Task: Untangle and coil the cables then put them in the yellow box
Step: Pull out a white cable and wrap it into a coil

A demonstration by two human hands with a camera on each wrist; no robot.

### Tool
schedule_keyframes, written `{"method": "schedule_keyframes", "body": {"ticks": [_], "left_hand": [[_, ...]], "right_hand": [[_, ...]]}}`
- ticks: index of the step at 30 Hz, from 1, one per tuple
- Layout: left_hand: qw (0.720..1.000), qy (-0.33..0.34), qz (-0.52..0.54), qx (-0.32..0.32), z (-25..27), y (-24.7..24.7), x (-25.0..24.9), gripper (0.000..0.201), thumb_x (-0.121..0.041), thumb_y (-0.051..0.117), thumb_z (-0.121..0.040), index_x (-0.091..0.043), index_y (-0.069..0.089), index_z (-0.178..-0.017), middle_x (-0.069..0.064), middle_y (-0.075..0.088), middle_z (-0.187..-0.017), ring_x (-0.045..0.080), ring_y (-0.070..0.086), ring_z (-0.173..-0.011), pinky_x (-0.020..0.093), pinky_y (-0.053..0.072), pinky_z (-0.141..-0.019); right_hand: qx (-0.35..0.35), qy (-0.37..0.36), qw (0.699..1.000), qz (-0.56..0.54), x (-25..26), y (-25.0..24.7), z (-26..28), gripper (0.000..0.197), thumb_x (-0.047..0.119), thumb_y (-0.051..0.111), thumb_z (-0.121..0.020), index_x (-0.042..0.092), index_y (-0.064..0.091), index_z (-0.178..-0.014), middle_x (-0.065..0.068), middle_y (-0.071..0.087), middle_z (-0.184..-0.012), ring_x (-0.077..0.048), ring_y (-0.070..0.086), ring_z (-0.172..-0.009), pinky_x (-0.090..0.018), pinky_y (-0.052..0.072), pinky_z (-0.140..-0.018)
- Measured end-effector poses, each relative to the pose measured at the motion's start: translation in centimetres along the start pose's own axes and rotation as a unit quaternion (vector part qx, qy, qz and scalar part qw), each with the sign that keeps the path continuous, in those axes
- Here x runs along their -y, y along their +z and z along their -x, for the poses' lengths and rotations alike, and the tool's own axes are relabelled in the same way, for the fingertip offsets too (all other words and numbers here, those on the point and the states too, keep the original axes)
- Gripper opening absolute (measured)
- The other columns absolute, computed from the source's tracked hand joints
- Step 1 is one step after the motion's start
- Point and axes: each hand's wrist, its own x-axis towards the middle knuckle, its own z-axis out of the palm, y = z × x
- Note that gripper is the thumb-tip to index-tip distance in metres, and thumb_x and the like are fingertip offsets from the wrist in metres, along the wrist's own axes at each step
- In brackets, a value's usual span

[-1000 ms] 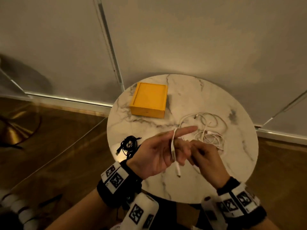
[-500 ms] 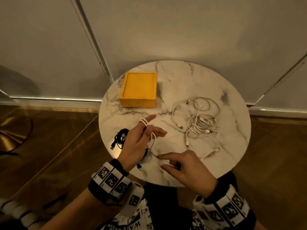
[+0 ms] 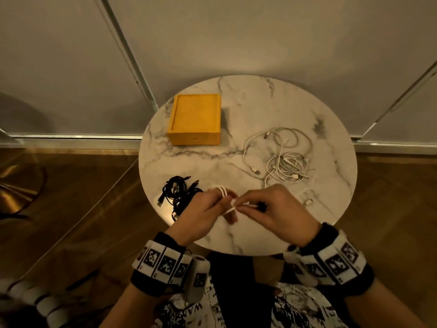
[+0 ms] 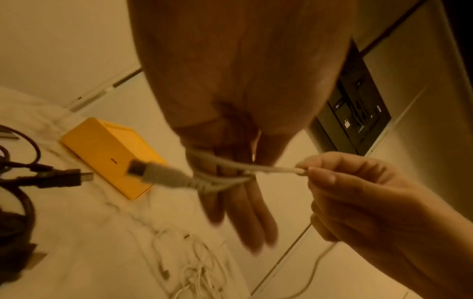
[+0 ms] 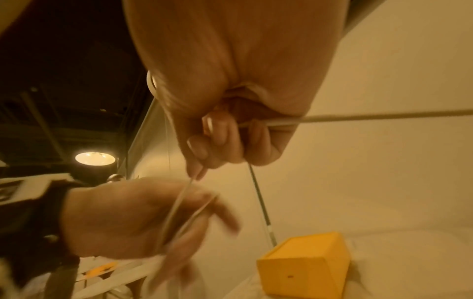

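Observation:
A white cable (image 3: 222,192) is wound in loops round the straight fingers of my left hand (image 3: 208,209) above the table's near edge. Its USB plug (image 4: 143,172) sticks out past those fingers. My right hand (image 3: 246,206) pinches the free run of the same cable (image 4: 281,169) just right of the loops, and the rest trails off to the right (image 5: 384,117). The yellow box (image 3: 195,119) stands closed at the back left. A tangle of white cables (image 3: 283,159) lies at the right. A black cable bundle (image 3: 177,192) lies left of my left hand.
The round marble table (image 3: 248,237) is small, with wooden floor below on all sides. A grey wall stands close behind it, and a black socket panel (image 4: 355,113) is on the wall. Bare marble lies between the box and the white tangle.
My right hand has come up from near the table's front edge to meet my left hand, drawing the cable across the left fingers. More cable is now wound round those fingers.

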Motion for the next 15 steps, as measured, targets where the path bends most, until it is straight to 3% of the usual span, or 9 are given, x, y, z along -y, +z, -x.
{"method": "schedule_keyframes", "body": {"ticks": [2,4,6,8,9,11,13,15], "left_hand": [[0.996,-0.050,0.038,0.067,1.0,0.2,0.3,0.037,-0.026,0.036,-0.104,-0.008,0.067,-0.094,0.004,0.065,-0.063,0.016,0.058,-0.060,0.023,0.042,-0.067],[0.987,-0.077,0.116,0.079,1.9,0.1,0.4,0.046,-0.034,0.035,-0.103,-0.001,0.067,-0.098,0.004,0.052,-0.058,0.018,0.046,-0.051,0.026,0.041,-0.060],[0.976,-0.083,0.161,0.117,2.3,0.0,0.2,0.052,-0.039,0.033,-0.101,0.001,0.067,-0.096,0.005,0.043,-0.058,0.015,0.038,-0.049,0.027,0.039,-0.058],[0.961,-0.072,0.210,0.162,2.6,0.3,-0.5,0.052,-0.036,0.033,-0.102,0.003,0.067,-0.094,0.004,0.038,-0.056,0.013,0.034,-0.047,0.022,0.038,-0.056],[0.950,-0.064,0.247,0.180,2.6,0.5,-0.9,0.052,-0.034,0.032,-0.103,0.003,0.067,-0.093,0.004,0.038,-0.053,0.011,0.033,-0.044,0.020,0.039,-0.055],[0.914,-0.054,0.348,0.200,2.4,0.7,-1.5,0.048,-0.034,0.035,-0.102,0.000,0.069,-0.093,0.003,0.040,-0.046,0.009,0.035,-0.039,0.021,0.046,-0.057],[0.873,-0.026,0.441,0.205,1.8,0.4,-1.8,0.042,-0.037,0.045,-0.098,-0.003,0.069,-0.095,-0.002,0.045,-0.044,0.008,0.038,-0.037,0.025,0.050,-0.059],[0.846,0.023,0.497,0.193,1.2,0.0,-2.1,0.039,-0.033,0.050,-0.095,0.002,0.065,-0.103,-0.001,0.049,-0.048,0.009,0.043,-0.041,0.027,0.051,-0.063]], "right_hand": [[-0.004,0.006,1.000,0.003,-0.8,-1.3,-0.1,0.013,0.037,0.070,-0.084,0.025,0.072,-0.083,0.010,0.053,-0.052,0.000,0.046,-0.048,-0.016,0.031,-0.053],[0.017,0.007,1.000,-0.006,-1.2,-1.8,-0.1,0.012,0.036,0.072,-0.083,0.025,0.071,-0.080,0.010,0.051,-0.050,-0.006,0.047,-0.048,-0.017,0.032,-0.052],[0.026,0.008,0.999,-0.036,-1.3,-1.9,0.0,0.011,0.033,0.073,-0.082,0.023,0.072,-0.080,0.006,0.054,-0.053,-0.009,0.048,-0.048,-0.018,0.035,-0.052],[0.010,0.021,0.995,-0.092,-1.2,-1.9,-0.1,0.010,0.030,0.075,-0.081,0.020,0.074,-0.080,0.001,0.064,-0.063,-0.013,0.057,-0.055,-0.025,0.045,-0.056],[-0.011,0.029,0.992,-0.123,-1.0,-1.8,-0.1,0.010,0.027,0.075,-0.080,0.017,0.074,-0.081,-0.001,0.068,-0.069,-0.017,0.063,-0.062,-0.029,0.050,-0.060],[-0.065,0.042,0.981,-0.181,-0.9,-1.2,-0.2,0.010,0.020,0.075,-0.079,0.011,0.075,-0.081,0.004,0.072,-0.075,-0.012,0.067,-0.068,-0.023,0.052,-0.064],[-0.103,0.056,0.969,-0.218,-0.5,-0.1,0.0,0.012,0.018,0.069,-0.083,0.009,0.075,-0.086,0.009,0.070,-0.073,-0.006,0.063,-0.062,-0.018,0.048,-0.059],[-0.100,0.051,0.971,-0.212,-0.3,1.4,0.5,0.018,0.022,0.061,-0.091,0.013,0.074,-0.099,0.009,0.069,-0.074,-0.009,0.060,-0.057,-0.025,0.049,-0.055]]}}
